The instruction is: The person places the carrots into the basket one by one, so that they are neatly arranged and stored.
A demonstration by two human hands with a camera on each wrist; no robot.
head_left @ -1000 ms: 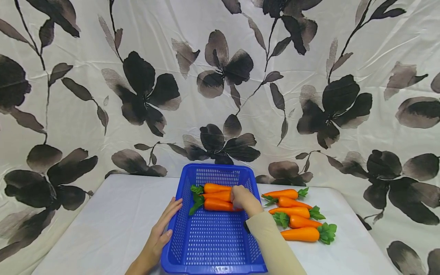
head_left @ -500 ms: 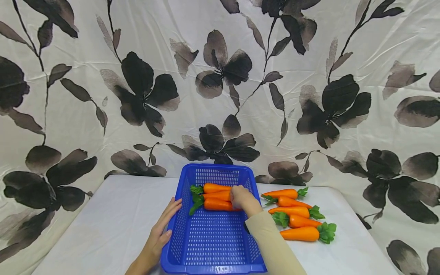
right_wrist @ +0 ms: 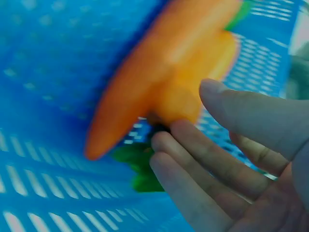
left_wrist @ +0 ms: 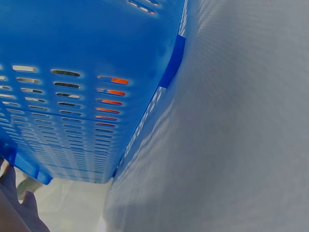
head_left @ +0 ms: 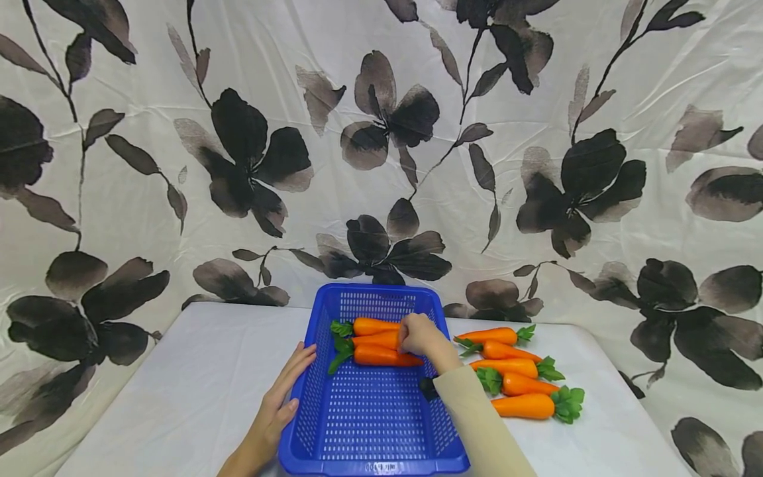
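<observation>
A blue perforated basket [head_left: 372,417] stands in front of me with several orange carrots with green leaves in it. The nearest carrot [head_left: 384,356] lies sideways, its leaves to the left; another carrot [head_left: 375,340] lies just behind it. My right hand [head_left: 422,336] is over their right ends. In the right wrist view its fingers [right_wrist: 212,169] are extended and the thumb is apart from them, next to a carrot [right_wrist: 140,77], with nothing gripped. My left hand [head_left: 280,407] rests straight-fingered against the basket's left rim. The left wrist view shows the basket's outer wall [left_wrist: 82,38].
Several carrots [head_left: 524,406] lie in a column on the white-covered table [head_left: 179,391], right of the basket. A floral cloth [head_left: 381,185] hangs behind the table. A black device [head_left: 428,389] is at my right wrist.
My right hand has drawn slightly up and back from the nearest carrot, whose pointed end now shows. The left hand and the basket have hardly moved.
</observation>
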